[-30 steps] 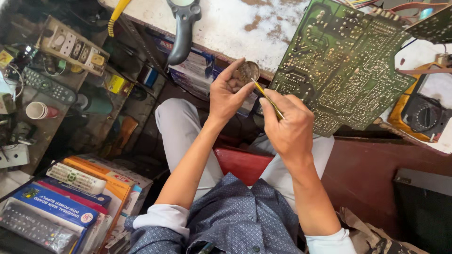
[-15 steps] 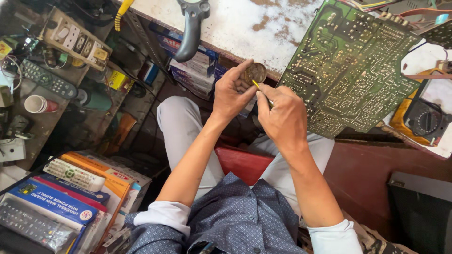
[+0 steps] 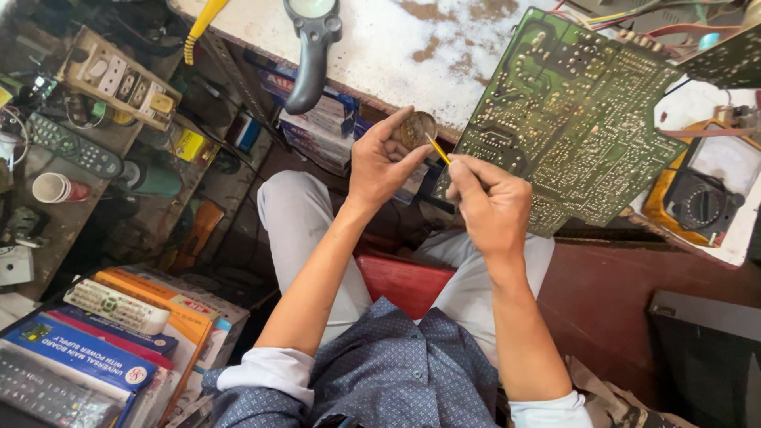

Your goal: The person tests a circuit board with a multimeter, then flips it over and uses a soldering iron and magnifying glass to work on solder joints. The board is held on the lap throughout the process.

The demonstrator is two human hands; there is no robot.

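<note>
Head view: left hand (image 3: 380, 162) pinches a small round brown tin (image 3: 417, 129), and right hand (image 3: 493, 208), just beside it, grips a thin yellow stick (image 3: 438, 149) slanting up-left into the tin.

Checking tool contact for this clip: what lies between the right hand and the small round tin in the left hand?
In the head view, a thin yellow tool spans from the right hand to the round tin held in the left hand.
</note>
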